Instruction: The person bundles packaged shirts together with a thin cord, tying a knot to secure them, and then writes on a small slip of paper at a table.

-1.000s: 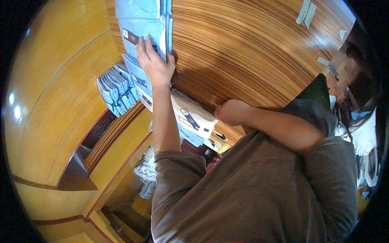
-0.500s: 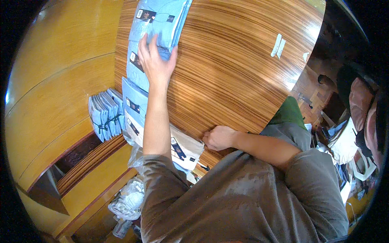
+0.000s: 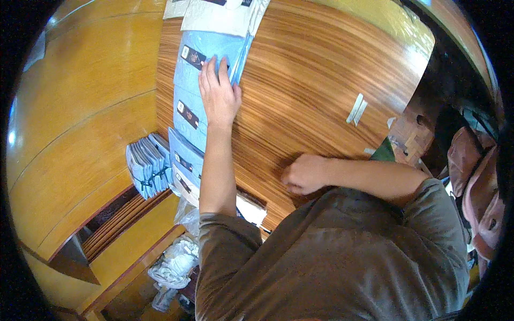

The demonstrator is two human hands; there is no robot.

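My left hand [image 3: 219, 99] lies flat, fingers stretched, on a light blue folded shirt in a clear packet [image 3: 206, 53], with its fingertips near the packet's right edge. That packet belongs to a row of similar blue shirt packets [image 3: 187, 115] running along the left side of a striped wooden table [image 3: 310, 80]. Pale cream packets [image 3: 219, 16] lie beyond it. My right hand [image 3: 303, 174] rests on the table near my chest, curled into a fist with nothing visible in it.
A bundle of blue folded shirts [image 3: 147, 166] stands on edge beside the table, over a wooden shelf. Crumpled plastic bags [image 3: 174, 265] lie lower down. Two tape strips [image 3: 356, 108] stick to the table. Another person in a pink garment [image 3: 476, 176] is at the right.
The view has swung so more of the table and the cream packets show. My left hand stays pressed on the blue packet, and my right fist stays on the table.
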